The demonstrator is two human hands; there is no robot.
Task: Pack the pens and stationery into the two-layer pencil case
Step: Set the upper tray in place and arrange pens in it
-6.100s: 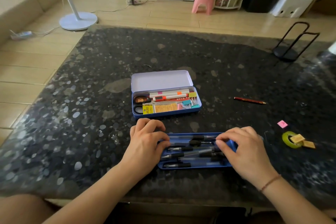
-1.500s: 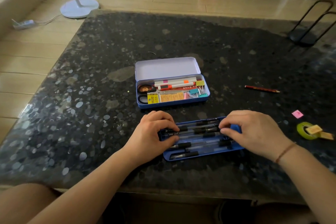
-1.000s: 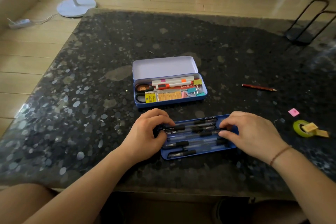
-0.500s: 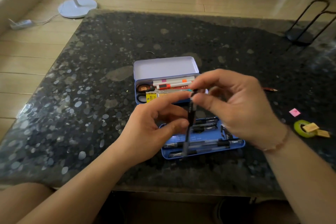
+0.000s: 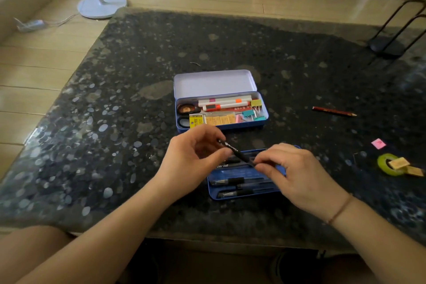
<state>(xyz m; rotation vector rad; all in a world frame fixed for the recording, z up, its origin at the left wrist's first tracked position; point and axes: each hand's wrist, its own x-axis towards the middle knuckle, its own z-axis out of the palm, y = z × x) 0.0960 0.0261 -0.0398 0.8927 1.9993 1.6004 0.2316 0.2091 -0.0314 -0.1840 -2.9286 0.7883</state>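
Your left hand point(image 5: 193, 163) and right hand point(image 5: 297, 175) each pinch an end of the slim black pen point(image 5: 235, 151), now lowered and tilted just above the shallow blue inner tray point(image 5: 213, 191), near the open blue tin pencil case point(image 5: 219, 108).

Black stone tabletop point(image 5: 115, 122) speckled with pale grey flecks. Blue metal pencil case point(image 5: 221, 125), pale lilac inside its lid; blue inner tray point(image 5: 213, 192) at 6 o'clock; red wooden pencil point(image 5: 333, 111) at 3 o'clock; green tape roll point(image 5: 383, 163).
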